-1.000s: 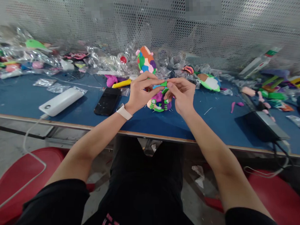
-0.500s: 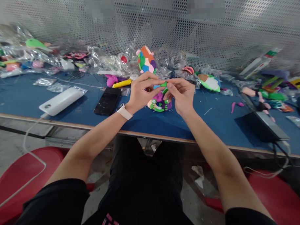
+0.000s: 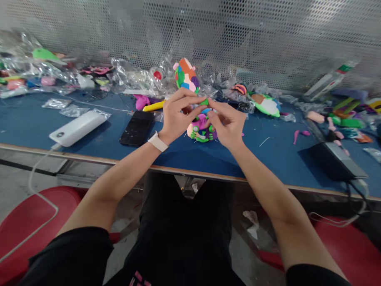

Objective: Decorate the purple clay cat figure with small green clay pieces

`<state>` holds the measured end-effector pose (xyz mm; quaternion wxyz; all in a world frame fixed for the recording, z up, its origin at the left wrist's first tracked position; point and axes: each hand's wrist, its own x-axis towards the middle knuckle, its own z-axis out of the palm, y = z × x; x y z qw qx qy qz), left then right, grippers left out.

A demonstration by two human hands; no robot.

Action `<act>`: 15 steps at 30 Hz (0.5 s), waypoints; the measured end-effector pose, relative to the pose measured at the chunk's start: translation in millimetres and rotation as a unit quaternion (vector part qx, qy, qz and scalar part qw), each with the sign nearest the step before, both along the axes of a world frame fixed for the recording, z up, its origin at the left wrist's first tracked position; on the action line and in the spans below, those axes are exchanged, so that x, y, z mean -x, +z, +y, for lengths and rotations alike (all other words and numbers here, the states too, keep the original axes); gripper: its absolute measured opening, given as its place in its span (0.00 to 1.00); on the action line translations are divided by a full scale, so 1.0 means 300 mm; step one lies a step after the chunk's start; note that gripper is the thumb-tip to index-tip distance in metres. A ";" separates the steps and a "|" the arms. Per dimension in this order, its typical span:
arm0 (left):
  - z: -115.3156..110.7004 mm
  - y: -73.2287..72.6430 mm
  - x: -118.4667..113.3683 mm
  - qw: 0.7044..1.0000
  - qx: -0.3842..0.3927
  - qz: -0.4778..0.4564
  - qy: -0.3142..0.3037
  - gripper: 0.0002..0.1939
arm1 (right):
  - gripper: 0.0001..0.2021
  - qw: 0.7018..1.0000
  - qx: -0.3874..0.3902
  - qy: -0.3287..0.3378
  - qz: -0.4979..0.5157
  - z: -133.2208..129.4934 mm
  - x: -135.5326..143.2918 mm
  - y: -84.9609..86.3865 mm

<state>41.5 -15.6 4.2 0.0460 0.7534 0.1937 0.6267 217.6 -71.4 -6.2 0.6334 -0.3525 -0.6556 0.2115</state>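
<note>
Between the fingertips of both hands is a small piece of green modelling clay (image 3: pixel 204 102). My left hand (image 3: pixel 180 114), with a white-banded watch (image 3: pixel 158 141) on its wrist, pinches it from the left. My right hand (image 3: pixel 229 124) closes on it from the right, thumb and forefinger together. Directly below the fingers a purple, green and pink clay figure (image 3: pixel 202 132) sits on the blue table, its upper part partly hidden by my hands. Behind them stands a multicoloured patchwork clay shape (image 3: pixel 186 75).
A black phone (image 3: pixel 136 128) and a white power bank (image 3: pixel 79 128) with a cable lie to the left. At right are a dark box-like device (image 3: pixel 335 161) and clay bits. Plastic bags (image 3: pixel 128 76) line the perforated metal screen (image 3: pixel 205 34). Red stools (image 3: pixel 40 223) stand below.
The green clay between my fingers now looks shorter and more compact. My right hand has shifted slightly left and its fingers are drawn in closer to my left hand's.
</note>
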 end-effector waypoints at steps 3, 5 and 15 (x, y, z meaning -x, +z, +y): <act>-0.001 -0.004 0.002 1.000 0.006 -0.001 -0.007 0.15 | 0.15 1.000 0.001 -0.004 0.025 0.006 0.005 -0.003; 0.001 -0.010 0.005 1.000 0.012 0.008 -0.004 0.15 | 0.14 0.999 0.001 -0.016 0.027 0.010 0.006 -0.003; 0.001 -0.006 0.004 1.000 -0.011 0.019 -0.011 0.15 | 0.12 0.999 0.002 0.001 0.047 0.019 0.008 0.005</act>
